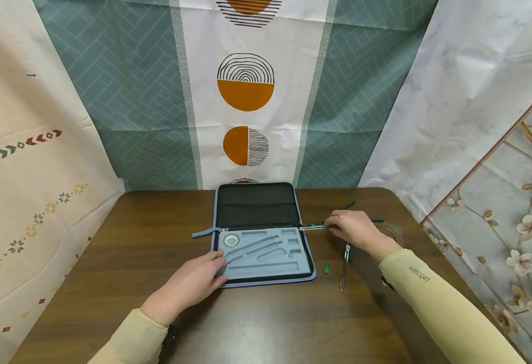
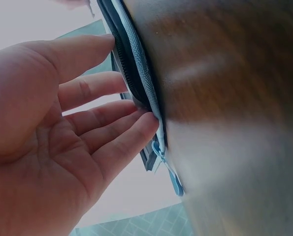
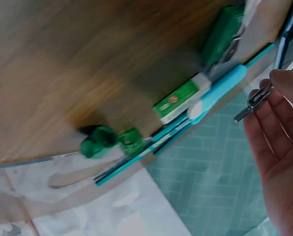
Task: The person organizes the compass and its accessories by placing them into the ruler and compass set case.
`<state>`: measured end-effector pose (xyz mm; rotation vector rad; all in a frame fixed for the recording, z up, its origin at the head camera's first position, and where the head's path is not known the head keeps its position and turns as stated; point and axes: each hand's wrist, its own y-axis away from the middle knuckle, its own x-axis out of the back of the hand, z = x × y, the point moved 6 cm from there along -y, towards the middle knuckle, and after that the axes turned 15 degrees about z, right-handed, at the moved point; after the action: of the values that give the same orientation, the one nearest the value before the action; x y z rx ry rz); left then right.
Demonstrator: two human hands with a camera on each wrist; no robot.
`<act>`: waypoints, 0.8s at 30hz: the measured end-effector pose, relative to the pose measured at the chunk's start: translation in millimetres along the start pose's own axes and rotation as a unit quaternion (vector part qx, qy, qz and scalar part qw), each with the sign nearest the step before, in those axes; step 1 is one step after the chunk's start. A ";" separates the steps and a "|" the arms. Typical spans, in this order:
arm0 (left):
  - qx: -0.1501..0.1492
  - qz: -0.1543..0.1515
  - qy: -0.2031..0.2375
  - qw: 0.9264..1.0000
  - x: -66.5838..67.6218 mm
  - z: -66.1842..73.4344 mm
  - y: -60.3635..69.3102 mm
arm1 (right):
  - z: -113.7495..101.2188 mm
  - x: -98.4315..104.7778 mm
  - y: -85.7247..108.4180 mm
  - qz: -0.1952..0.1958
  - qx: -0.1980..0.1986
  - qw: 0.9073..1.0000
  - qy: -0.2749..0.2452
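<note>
A zip-up case lies open mid-table, its black lid [image 1: 255, 205] raised at the back and a light blue slotted tray [image 1: 272, 272] in front. My left hand [image 1: 195, 280] rests at the case's front left corner. In the left wrist view its fairly straight fingers [image 2: 129, 137] touch the zipped edge [image 2: 141, 73]. To the right of the case, my right hand [image 1: 354, 230] pinches a silver metal compass [image 1: 313, 228], whose other end reaches the tray's back right corner. Its knurled handle [image 3: 242, 114] sticks out between fingers and thumb in the right wrist view.
A second metal compass [image 1: 345, 268] and a small green piece [image 1: 327, 268] lie right of the case. The right wrist view shows an eraser [image 3: 178, 101], a blue pen-like tool [image 3: 220, 91] and a green sharpener-like piece [image 3: 99, 142]. A clear protractor [image 1: 394, 232] lies farther right.
</note>
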<state>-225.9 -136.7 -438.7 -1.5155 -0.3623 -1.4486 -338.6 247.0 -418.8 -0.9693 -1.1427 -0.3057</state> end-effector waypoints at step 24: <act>-0.001 0.009 0.006 1.000 1.5 -0.3 0.7 | -85.1 -7.5 -52.2 0.030 0.090 0.993 -0.066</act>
<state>-225.1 -137.8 -437.7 -1.5084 -0.3400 -1.4438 -322.7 149.0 -406.6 -0.8731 -1.2358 -0.0887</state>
